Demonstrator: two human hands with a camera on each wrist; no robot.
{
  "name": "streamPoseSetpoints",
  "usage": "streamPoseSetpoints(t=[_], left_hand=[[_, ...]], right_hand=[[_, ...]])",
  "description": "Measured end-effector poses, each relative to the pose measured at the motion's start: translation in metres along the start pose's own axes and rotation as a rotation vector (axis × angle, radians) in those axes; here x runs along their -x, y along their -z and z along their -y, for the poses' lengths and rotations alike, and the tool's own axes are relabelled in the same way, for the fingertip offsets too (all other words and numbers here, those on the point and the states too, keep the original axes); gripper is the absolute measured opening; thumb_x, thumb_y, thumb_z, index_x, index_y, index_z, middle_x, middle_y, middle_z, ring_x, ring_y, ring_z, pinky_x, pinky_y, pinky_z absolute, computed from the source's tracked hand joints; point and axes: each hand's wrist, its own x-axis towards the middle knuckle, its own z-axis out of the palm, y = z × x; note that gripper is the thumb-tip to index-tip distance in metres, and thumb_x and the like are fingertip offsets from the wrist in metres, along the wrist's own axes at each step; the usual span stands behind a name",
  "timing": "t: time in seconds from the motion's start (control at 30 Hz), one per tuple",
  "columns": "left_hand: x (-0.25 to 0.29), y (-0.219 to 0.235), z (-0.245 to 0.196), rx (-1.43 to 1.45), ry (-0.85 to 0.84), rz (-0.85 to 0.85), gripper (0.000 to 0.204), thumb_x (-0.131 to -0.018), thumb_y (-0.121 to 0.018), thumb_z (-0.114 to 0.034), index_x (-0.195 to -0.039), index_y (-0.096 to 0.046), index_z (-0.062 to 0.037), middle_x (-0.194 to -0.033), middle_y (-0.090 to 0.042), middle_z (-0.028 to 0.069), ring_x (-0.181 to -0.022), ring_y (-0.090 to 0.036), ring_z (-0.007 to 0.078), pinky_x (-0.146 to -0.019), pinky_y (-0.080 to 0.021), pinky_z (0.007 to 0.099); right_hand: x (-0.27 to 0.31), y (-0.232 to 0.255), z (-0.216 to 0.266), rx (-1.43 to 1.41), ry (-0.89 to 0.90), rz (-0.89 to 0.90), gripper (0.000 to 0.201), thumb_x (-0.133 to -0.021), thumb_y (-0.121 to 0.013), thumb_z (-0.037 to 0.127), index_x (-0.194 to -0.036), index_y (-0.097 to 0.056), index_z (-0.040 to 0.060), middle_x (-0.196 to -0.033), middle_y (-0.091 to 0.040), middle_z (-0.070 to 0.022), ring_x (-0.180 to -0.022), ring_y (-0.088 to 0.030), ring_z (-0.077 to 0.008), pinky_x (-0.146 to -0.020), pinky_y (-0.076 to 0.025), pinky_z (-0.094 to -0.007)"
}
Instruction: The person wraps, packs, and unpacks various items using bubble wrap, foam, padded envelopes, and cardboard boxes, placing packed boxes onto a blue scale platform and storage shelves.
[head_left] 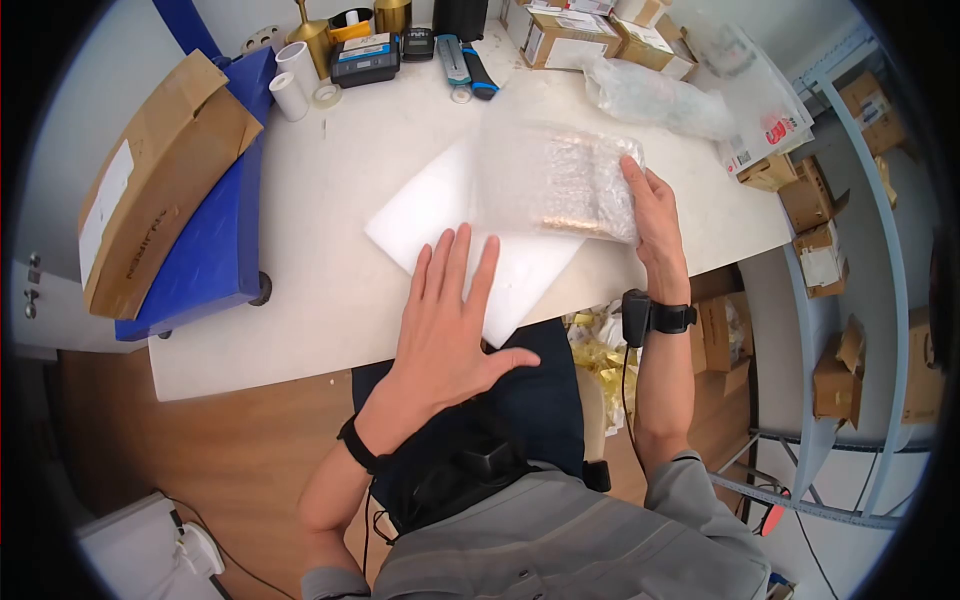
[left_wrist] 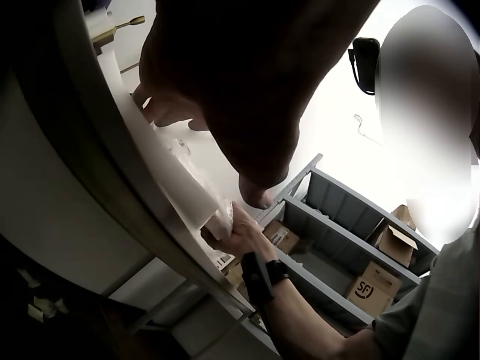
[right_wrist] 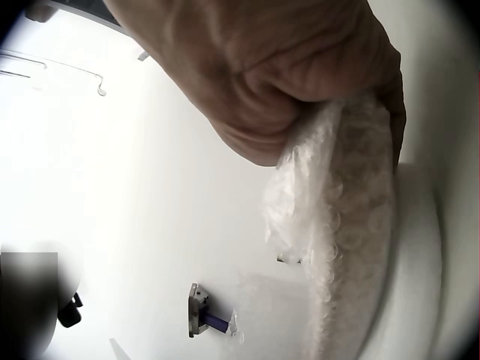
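A package in clear bubble wrap (head_left: 590,185) lies over a white foam sheet (head_left: 415,215) on the table, with brownish contents showing through the wrap. My right hand (head_left: 655,215) grips the package at its right end, thumb on top; the right wrist view has the same hand (right_wrist: 300,82) holding the thick, bubbly edge (right_wrist: 330,225). Loose wrap extends left from the package over the foam. My left hand (head_left: 445,325) is spread, fingers straight and thumb out to the side, with its fingertips close to the near left edge of the wrap.
A long cardboard box (head_left: 160,190) leans on a blue stand (head_left: 215,255) at the left. Tape rolls (head_left: 290,95), a black device (head_left: 365,62) and a blue-handled cutter (head_left: 480,75) sit at the back. Bagged bubble wrap (head_left: 655,98) and cartons (head_left: 570,38) occupy the back right, beside shelving (head_left: 860,180).
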Motion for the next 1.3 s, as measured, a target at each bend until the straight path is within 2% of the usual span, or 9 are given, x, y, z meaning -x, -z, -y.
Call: streamPoseSetpoints(t=[0.23,0.4,0.57,0.7,0.77,0.87,1.03,1.1,1.3], left_hand=[[0.044,-0.005,0.027,-0.426,-0.272,0.008,0.050,-0.085,-0.064,0.003,-0.133,-0.068,-0.0066,-0.148,-0.056,0.0245,-0.139,-0.051,0.0475,-0.114,-0.045,0.0572],[0.069,0.053,0.014,-0.555,-0.282,-0.027,0.045,-0.087,-0.062,0.006,-0.130,-0.068,-0.0041,-0.142,-0.061,0.0243,-0.134,-0.058,0.0460,-0.110,-0.049,0.0560],[0.091,0.061,0.017,-0.754,-0.098,0.126,0.052,-0.084,-0.060,0.011,-0.135,-0.062,0.0045,-0.146,-0.058,0.0258,-0.138,-0.055,0.0446,-0.115,-0.045,0.0561],[0.094,0.070,0.015,-0.769,0.053,0.307,0.074,-0.074,-0.064,0.006,-0.147,-0.048,0.0082,-0.157,-0.045,0.0284,-0.147,-0.041,0.0472,-0.122,-0.032,0.0596],[0.085,0.082,-0.006,-0.729,0.143,0.352,0.076,-0.074,-0.066,0.002,-0.147,-0.047,0.0087,-0.157,-0.044,0.0298,-0.148,-0.039,0.0487,-0.123,-0.029,0.0607],[0.064,0.089,-0.036,-0.630,0.222,0.382,0.079,-0.075,-0.072,-0.008,-0.149,-0.047,0.0066,-0.158,-0.040,0.0321,-0.149,-0.035,0.0504,-0.125,-0.024,0.0622],[0.019,0.051,-0.047,-0.460,0.011,0.327,0.080,-0.081,-0.081,-0.027,-0.151,-0.050,-0.0048,-0.163,-0.035,0.0277,-0.152,-0.032,0.0467,-0.126,-0.022,0.0619],[-0.001,0.025,-0.037,-0.306,-0.396,0.423,0.082,-0.080,-0.084,-0.040,-0.152,-0.053,-0.0139,-0.165,-0.035,0.0218,-0.153,-0.031,0.0431,-0.126,-0.023,0.0612],[-0.008,0.026,-0.034,-0.451,-0.142,0.396,0.087,-0.081,-0.086,-0.027,-0.157,-0.045,-0.0156,-0.167,-0.032,0.0201,-0.155,-0.026,0.0447,-0.125,-0.024,0.0612]], right_hand=[[-0.008,0.039,-0.009,-0.013,-0.131,-0.024,0.056,-0.105,-0.066,0.038,-0.122,-0.064,-0.0157,-0.108,-0.075,-0.0154,-0.092,-0.072,-0.0171,-0.080,-0.058,-0.0289],[-0.010,0.042,-0.012,0.023,-0.161,-0.033,0.058,-0.105,-0.066,0.040,-0.117,-0.066,-0.0167,-0.107,-0.075,-0.0151,-0.091,-0.072,-0.0166,-0.077,-0.057,-0.0291],[-0.015,0.042,0.004,0.848,-0.106,-0.006,0.056,-0.096,-0.072,0.050,-0.114,-0.073,-0.0028,-0.099,-0.076,-0.0207,-0.086,-0.073,-0.0280,-0.078,-0.056,-0.0376],[0.016,0.017,0.023,0.949,0.011,-0.194,0.057,-0.093,-0.071,0.054,-0.117,-0.072,0.0022,-0.108,-0.073,-0.0247,-0.085,-0.072,-0.0371,-0.081,-0.056,-0.0433],[0.034,0.013,0.021,1.131,0.456,-0.388,0.058,-0.095,-0.068,0.051,-0.124,-0.069,0.0012,-0.121,-0.070,-0.0250,-0.080,-0.072,-0.0392,-0.083,-0.056,-0.0460],[0.066,0.001,0.019,1.192,0.557,-0.226,0.056,-0.095,-0.071,0.043,-0.132,-0.064,0.0021,-0.128,-0.066,-0.0241,-0.082,-0.072,-0.0384,-0.084,-0.056,-0.0469],[0.062,0.016,0.018,0.934,0.324,-0.165,0.058,-0.093,-0.074,0.030,-0.140,-0.057,0.0017,-0.129,-0.066,-0.0243,-0.099,-0.072,-0.0390,-0.087,-0.056,-0.0471],[0.053,0.039,0.015,0.874,0.286,-0.214,0.060,-0.093,-0.074,0.027,-0.143,-0.054,0.0014,-0.130,-0.065,-0.0242,-0.103,-0.071,-0.0390,-0.088,-0.056,-0.0470],[0.045,0.083,-0.014,1.199,0.379,-0.411,0.061,-0.092,-0.073,0.019,-0.147,-0.050,0.0049,-0.153,-0.047,-0.0248,-0.138,-0.049,-0.0448,-0.109,-0.046,-0.0497]])
